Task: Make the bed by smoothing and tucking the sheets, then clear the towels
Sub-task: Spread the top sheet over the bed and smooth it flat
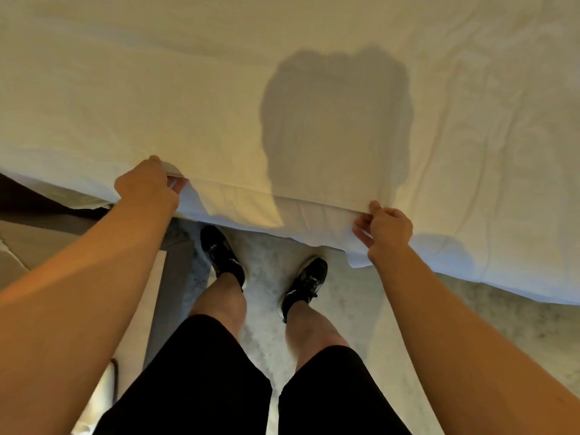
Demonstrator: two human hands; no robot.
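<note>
1. Fingers of the left hand [147, 188] and right hand [387, 229] pinch the hem of the white sheet [219, 120].
2. The sheet covers the bed, its hem hanging over the near edge.
3. Step: smoothing. Next likely needs an even pull, then tucking under.

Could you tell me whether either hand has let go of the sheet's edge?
No, the left hand and the right hand each grip the near edge of the white sheet.
</note>
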